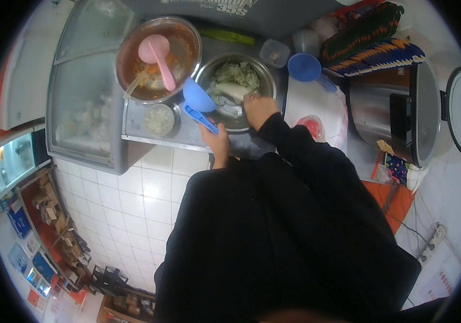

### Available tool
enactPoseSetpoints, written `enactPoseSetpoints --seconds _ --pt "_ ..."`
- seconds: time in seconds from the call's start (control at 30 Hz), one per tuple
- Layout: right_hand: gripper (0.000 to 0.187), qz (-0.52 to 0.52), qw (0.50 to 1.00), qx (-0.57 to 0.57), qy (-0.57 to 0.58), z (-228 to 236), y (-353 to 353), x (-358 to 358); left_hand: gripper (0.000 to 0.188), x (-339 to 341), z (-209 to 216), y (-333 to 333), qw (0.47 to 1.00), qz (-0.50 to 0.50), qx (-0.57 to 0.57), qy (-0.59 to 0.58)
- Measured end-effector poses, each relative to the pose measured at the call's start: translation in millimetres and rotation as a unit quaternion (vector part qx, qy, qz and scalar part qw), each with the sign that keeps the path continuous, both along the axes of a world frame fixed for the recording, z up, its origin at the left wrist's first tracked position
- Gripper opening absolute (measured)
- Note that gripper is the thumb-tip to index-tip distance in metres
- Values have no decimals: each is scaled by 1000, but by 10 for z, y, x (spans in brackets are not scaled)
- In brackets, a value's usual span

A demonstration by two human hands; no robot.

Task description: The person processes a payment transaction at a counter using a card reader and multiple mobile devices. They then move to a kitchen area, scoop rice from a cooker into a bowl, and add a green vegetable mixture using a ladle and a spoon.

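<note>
My left hand [217,141] is closed round the handle of a blue plastic ladle [198,96]. Its bowl rests over the left rim of a round metal bowl [267,76]. Pale green shreds [241,74] lie heaped in that bowl. Among them is a long whitish piece [231,90], with a shiny silvery patch below it. My right hand [260,110] reaches over the bowl's right side, fingers curled in beside the whitish piece; what they hold is hidden.
Left of the bowl stands a larger metal basin [187,37] with orange bits and a pink ladle [155,51]. A tub of white shreds [159,119] sits near the counter edge. To the right are a blue cup [304,68], a red-filled bag [311,128] and a large steel cooker [373,113].
</note>
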State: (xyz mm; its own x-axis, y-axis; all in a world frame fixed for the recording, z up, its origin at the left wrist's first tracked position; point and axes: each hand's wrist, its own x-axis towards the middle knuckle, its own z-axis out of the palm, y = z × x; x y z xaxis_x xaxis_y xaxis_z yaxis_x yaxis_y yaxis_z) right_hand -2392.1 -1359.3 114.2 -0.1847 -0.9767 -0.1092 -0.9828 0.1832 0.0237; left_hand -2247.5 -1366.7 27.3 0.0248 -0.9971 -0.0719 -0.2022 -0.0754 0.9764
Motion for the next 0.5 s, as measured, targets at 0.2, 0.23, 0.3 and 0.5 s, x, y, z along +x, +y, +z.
enactPoseSetpoints --seconds 0.2,0.23,0.3,0.5 --pt "18 -31 995 68 -68 661 -155 -368 23 0 11 17 1000 17 -4 11" --pt "17 -24 997 72 -32 535 -231 -441 24 -5 34 5 1000 5 -4 3" --pt "16 -46 998 51 13 93 -221 -313 24 -27 53 1 1000 -8 -6 -5" --pt "18 80 992 97 -22 295 -122 -144 23 28 -96 -3 1000 15 -15 10"
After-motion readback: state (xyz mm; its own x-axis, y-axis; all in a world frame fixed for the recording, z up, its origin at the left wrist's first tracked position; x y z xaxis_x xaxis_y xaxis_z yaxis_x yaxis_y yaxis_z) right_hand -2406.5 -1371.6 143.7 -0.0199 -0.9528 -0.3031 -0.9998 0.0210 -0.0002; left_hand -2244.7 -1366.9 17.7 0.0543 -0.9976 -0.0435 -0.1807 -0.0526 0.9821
